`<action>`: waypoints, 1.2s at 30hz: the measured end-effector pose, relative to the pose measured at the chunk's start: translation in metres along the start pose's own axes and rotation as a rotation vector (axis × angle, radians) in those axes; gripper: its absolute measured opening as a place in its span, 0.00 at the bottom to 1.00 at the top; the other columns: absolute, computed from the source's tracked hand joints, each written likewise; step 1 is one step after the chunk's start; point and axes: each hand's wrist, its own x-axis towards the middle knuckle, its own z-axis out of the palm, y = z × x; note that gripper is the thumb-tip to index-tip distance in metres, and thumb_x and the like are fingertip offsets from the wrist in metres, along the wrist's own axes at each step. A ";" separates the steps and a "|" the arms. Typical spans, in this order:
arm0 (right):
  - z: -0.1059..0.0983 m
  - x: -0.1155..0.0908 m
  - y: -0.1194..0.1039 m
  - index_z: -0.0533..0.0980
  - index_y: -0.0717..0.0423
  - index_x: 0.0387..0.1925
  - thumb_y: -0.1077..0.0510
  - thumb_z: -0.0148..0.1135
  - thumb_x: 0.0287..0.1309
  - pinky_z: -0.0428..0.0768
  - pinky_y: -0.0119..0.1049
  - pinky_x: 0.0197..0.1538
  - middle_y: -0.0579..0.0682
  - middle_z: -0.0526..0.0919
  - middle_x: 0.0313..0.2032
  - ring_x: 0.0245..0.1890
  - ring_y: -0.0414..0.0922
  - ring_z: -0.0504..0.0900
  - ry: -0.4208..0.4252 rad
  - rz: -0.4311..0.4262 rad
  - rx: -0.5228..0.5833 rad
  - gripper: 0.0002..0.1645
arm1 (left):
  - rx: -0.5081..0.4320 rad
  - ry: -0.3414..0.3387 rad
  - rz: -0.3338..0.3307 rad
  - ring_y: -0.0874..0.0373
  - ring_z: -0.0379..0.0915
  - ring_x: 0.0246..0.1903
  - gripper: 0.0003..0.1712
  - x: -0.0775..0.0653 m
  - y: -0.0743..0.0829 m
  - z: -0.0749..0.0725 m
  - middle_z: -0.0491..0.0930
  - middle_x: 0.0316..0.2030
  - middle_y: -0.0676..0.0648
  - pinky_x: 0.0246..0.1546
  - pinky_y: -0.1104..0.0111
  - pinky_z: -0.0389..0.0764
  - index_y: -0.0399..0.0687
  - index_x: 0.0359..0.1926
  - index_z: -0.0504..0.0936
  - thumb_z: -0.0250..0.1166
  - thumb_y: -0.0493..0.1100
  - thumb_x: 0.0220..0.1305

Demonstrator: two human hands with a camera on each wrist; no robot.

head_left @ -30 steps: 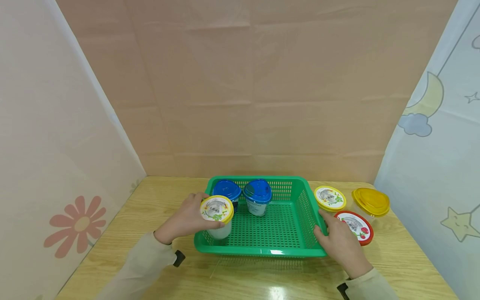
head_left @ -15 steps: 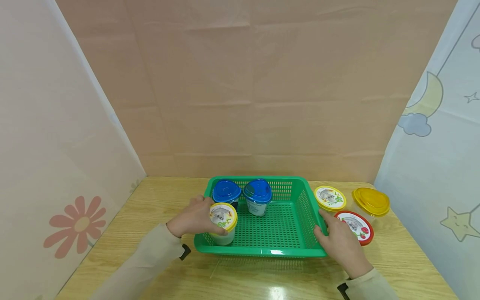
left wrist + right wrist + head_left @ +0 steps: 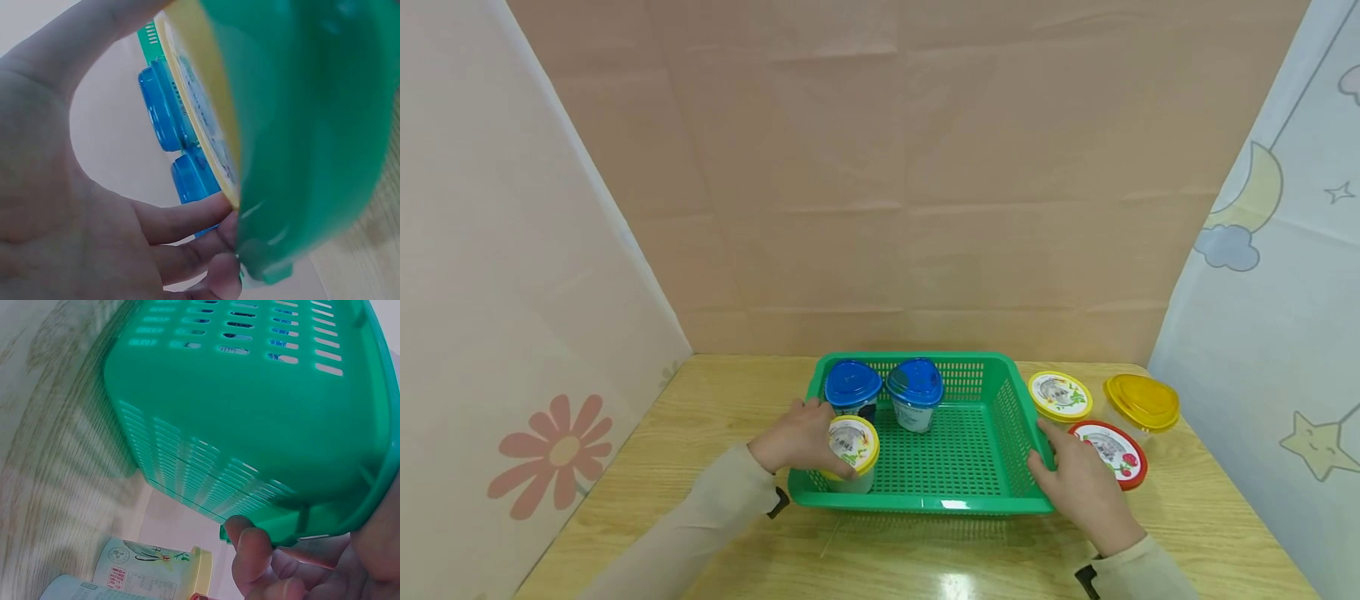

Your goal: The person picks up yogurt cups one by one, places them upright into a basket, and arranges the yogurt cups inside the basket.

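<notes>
My left hand (image 3: pixel 801 437) holds a yogurt tub with a round yellow lid (image 3: pixel 855 442), its thumb and fingers spread around the lid's edge. The tub stands upright inside the green plastic basket (image 3: pixel 925 503), at the front left corner. In the left wrist view the basket wall (image 3: pixel 312 125) hides most of the tub's body. My right hand (image 3: pixel 1090 492) grips the basket's right rim, fingers curled under it in the right wrist view. Behind the held tub, two cups with blue lids, a left one (image 3: pixel 853 383) and a right one (image 3: pixel 915 383), stand along the basket's back.
Right of the basket, on the wooden table (image 3: pixel 700 400), stand another yellow-lidded tub (image 3: pixel 1060 396), a red-lidded tub (image 3: pixel 1116 454) partly behind my right hand, and a cup with a deep yellow lid (image 3: pixel 1142 402). Cloth walls close in the back and both sides.
My left hand has moved slightly right and lowered the yellow-lidded yogurt tub into the basket's front left corner. The right hand has stayed at the rim.
</notes>
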 end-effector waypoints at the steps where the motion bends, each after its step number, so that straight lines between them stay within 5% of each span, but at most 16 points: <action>1: 0.000 0.000 0.000 0.72 0.73 0.61 0.58 0.64 0.61 0.80 0.58 0.41 0.71 0.82 0.50 0.41 0.61 0.84 0.000 0.000 -0.001 0.31 | 0.006 0.000 0.000 0.50 0.59 0.38 0.45 0.000 0.000 0.001 0.68 0.35 0.49 0.33 0.60 0.69 0.38 0.48 0.77 0.83 0.64 0.36; 10: -0.002 0.000 -0.001 0.71 0.73 0.62 0.58 0.65 0.61 0.81 0.55 0.38 0.70 0.82 0.49 0.38 0.57 0.84 -0.008 0.002 -0.004 0.32 | 0.027 0.013 0.006 0.51 0.60 0.38 0.49 0.003 -0.002 0.004 0.71 0.36 0.49 0.36 0.58 0.72 0.38 0.52 0.78 0.83 0.64 0.35; 17: -0.003 0.000 -0.002 0.71 0.72 0.63 0.57 0.64 0.62 0.81 0.53 0.37 0.70 0.82 0.50 0.37 0.54 0.83 -0.026 0.005 -0.014 0.32 | -0.045 0.057 0.000 0.48 0.64 0.45 0.57 0.001 -0.009 0.007 0.77 0.47 0.43 0.49 0.50 0.75 0.35 0.62 0.75 0.85 0.63 0.34; 23: -0.003 0.000 -0.002 0.71 0.73 0.62 0.57 0.64 0.61 0.81 0.56 0.40 0.71 0.81 0.51 0.40 0.58 0.84 -0.019 0.001 -0.015 0.32 | -0.212 0.108 0.009 0.42 0.69 0.54 0.43 -0.006 -0.017 0.005 0.78 0.51 0.40 0.51 0.47 0.76 0.35 0.61 0.76 0.77 0.59 0.52; 28: -0.002 0.000 -0.001 0.71 0.73 0.62 0.57 0.64 0.61 0.81 0.55 0.39 0.70 0.82 0.51 0.38 0.56 0.83 -0.019 0.007 -0.008 0.32 | -0.341 0.195 0.011 0.44 0.73 0.50 0.31 -0.015 -0.031 0.003 0.77 0.50 0.39 0.46 0.50 0.79 0.36 0.61 0.75 0.70 0.51 0.64; 36: -0.002 -0.001 -0.001 0.71 0.72 0.63 0.56 0.63 0.62 0.81 0.56 0.40 0.70 0.82 0.51 0.39 0.57 0.84 -0.030 0.024 -0.011 0.33 | -0.437 0.261 -0.052 0.53 0.74 0.37 0.34 -0.021 -0.056 0.009 0.77 0.48 0.39 0.37 0.61 0.78 0.37 0.73 0.62 0.56 0.52 0.76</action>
